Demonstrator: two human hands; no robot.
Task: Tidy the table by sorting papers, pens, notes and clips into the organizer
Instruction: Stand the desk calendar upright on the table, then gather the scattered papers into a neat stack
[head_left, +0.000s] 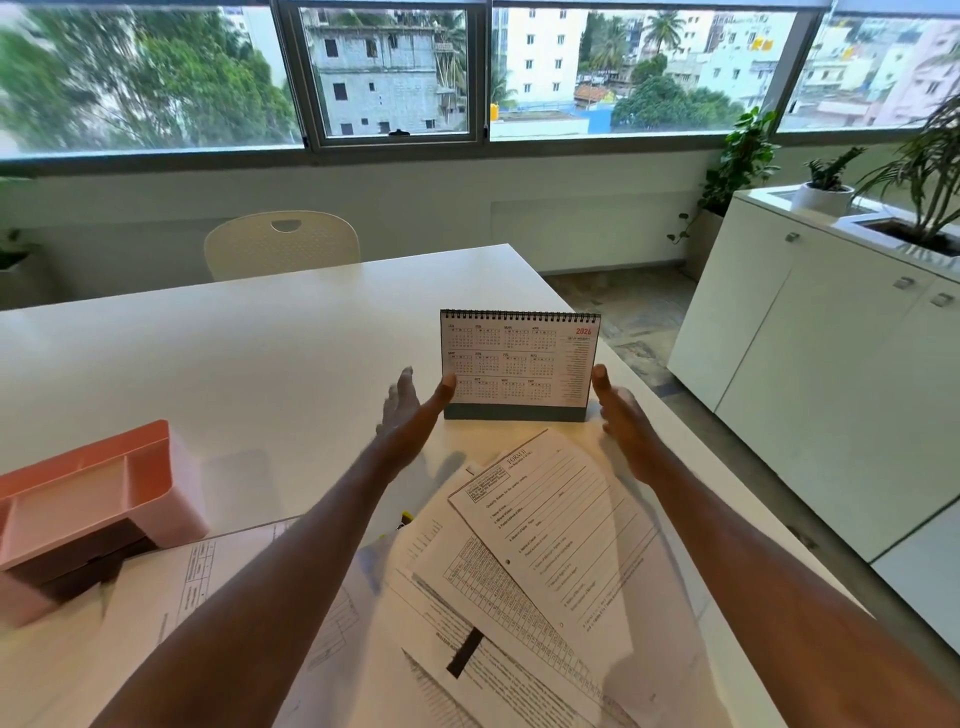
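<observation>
both hands (410, 410) seemingly touching upright desk calendar (519, 364)

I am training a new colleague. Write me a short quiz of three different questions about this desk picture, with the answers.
1. True or false: the desk calendar lies flat on the table.
2. Which side of the papers is the pink organizer on? A) left B) right
3. Fill in: the left hand and right hand are on either side of the ____.

Key: 1 false, it stands upright. 2 A. 3 calendar.
</observation>
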